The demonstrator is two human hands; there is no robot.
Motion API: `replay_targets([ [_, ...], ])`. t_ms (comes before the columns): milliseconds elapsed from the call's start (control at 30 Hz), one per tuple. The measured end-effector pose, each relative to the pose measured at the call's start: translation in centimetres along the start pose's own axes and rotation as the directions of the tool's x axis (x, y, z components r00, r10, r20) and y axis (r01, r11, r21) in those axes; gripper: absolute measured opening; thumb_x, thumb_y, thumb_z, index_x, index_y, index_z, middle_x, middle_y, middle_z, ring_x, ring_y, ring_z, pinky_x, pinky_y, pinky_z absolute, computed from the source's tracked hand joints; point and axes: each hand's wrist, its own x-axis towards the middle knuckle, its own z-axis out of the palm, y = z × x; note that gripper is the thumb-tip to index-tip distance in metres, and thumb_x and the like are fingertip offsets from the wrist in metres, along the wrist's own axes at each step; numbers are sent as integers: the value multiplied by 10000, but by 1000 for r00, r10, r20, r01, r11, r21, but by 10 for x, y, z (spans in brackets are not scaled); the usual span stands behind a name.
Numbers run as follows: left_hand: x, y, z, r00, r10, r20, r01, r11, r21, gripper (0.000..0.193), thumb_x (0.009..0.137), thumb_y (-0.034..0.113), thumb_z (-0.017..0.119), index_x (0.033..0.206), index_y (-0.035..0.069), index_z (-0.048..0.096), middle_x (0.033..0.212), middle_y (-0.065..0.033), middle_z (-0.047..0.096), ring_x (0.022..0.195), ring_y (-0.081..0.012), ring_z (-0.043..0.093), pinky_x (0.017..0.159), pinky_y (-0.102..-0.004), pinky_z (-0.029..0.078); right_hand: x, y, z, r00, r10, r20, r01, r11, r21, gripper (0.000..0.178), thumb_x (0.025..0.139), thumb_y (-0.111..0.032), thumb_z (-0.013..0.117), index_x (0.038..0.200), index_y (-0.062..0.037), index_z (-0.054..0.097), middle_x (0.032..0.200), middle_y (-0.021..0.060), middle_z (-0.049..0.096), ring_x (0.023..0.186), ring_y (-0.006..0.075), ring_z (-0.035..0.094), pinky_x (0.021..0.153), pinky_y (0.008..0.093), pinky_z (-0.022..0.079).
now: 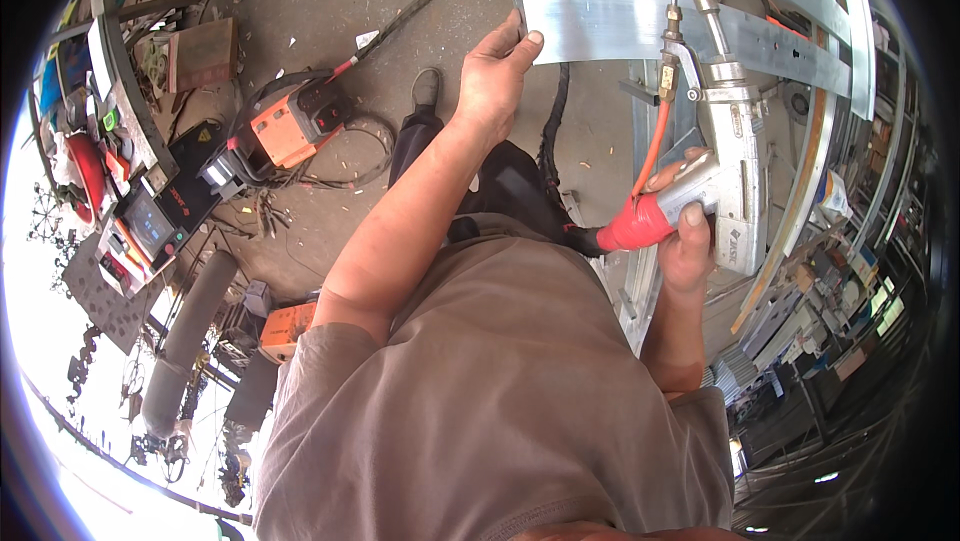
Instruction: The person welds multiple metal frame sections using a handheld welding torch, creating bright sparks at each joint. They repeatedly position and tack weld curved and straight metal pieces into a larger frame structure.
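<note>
A flat, shiny metal bar stretches rightward from my left hand, which pinches its left end between thumb and fingers. My right hand is wrapped around the grip of a silver welding gun, with the thumb against its lower body. The gun's slim nozzle points away from me and crosses in front of the bar; I cannot tell whether it touches the metal. A brass-fitted wire guide sits beside the nozzle, joined to an orange hose. Red wrapping covers the gun's rear end.
Long metal rails form a frame at the far right. A thick black cable loops over the floor from an orange machine. At left stand a screen panel and a grey cylinder. Clutter fills the right side.
</note>
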Motion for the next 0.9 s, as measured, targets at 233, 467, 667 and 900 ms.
replay_targets([
  [233, 1, 2, -7, 998, -54, 35, 55, 997, -47, 633, 1047, 204, 647, 1568, -49, 390, 1535, -200, 519, 1407, -268, 514, 1196, -375, 387, 8, 0, 13, 999, -33, -32, 33, 999, 1, 629, 965, -426, 638, 1385, 13, 476, 1056, 106, 684, 1088, 206, 625, 938, 410, 528],
  [467, 4, -1, -15, 997, -15, 81, 10, 998, 55, 644, 1053, 191, 631, 1578, -60, 356, 1518, -223, 526, 1383, -267, 534, 1200, -365, 392, 14, 1, 17, 995, -100, 1, 100, 994, 32, 526, 995, -393, 614, 1302, 29, 549, 1128, 132, 686, 1056, 209, 638, 892, 391, 542],
  [667, 6, 1, -14, 996, 9, 93, -16, 998, 66, 657, 1035, 189, 660, 1570, -58, 369, 1536, -208, 496, 1383, -273, 524, 1156, -403, 468, 11, -3, 12, 999, -36, 40, 37, 999, -22, 443, 985, -350, 618, 1226, 21, 605, 1234, 158, 639, 933, 181, 656, 833, 350, 541],
  [900, 7, 9, -8, 998, -6, 62, 0, 996, 95, 618, 1036, 150, 648, 1550, -76, 390, 1471, -217, 542, 1320, -272, 574, 1101, -384, 525, -3, 8, 9, 992, 24, 126, -10, 993, -115, 552, 993, -136, 619, 1486, 30, 434, 1298, 166, 624, 994, 163, 645, 886, 355, 552],
])
